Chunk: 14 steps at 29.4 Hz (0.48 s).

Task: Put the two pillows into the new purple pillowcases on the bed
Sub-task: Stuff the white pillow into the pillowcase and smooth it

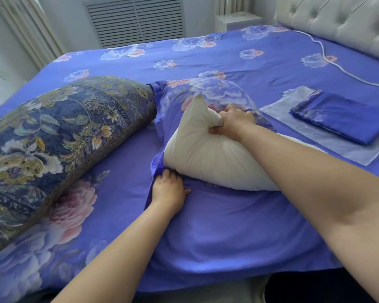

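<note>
Leave the old patterned pillow [59,136] lying at your left for now. Your left hand [169,189] lies low on the bed [228,53], fingers pinching the open hem of the purple pillowcase [217,226]; keep that mouth pulled wide. Your right hand [234,122], arm stretched forward, grips a bunched corner of the white pillow [206,158], partly inside. Drive that corner deep. The folded second pillowcase [341,117] waits at right.
</note>
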{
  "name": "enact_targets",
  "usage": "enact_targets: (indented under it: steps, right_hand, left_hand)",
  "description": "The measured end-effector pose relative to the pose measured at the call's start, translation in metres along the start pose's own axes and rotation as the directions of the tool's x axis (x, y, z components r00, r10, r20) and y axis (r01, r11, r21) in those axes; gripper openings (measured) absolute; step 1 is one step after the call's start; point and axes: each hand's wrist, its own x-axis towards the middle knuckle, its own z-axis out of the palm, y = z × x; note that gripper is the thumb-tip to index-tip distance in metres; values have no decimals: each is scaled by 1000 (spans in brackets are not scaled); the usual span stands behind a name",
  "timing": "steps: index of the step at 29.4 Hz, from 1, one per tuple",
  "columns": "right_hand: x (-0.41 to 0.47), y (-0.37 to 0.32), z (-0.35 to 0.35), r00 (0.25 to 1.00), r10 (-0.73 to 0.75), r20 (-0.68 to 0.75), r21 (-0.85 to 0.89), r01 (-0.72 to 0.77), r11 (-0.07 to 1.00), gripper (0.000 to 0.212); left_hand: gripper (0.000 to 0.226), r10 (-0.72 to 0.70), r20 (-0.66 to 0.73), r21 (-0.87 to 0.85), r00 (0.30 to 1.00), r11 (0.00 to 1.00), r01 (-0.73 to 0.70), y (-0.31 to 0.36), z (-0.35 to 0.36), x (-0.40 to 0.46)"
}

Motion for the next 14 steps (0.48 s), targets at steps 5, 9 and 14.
enact_targets:
  steps: [5, 9, 14]
  right_hand:
    - [-1, -9, 6, 998, -31, -51, -72, 27, 997, 79]
    - [-10, -14, 11, 960, -212, -183, -55, 206, 977, 76]
    - [-18, -3, 28, 787, -502, -358, -78, 511, 856, 76]
  left_hand:
    - [29, 223, -273, -249, 936, 923, -292, 60, -32, -50]
    - [23, 179, -376, -436, 909, 831, -344, 101, -65, -51]
    - [27, 263, -381, -299, 887, 872, -387, 63, -77, -50]
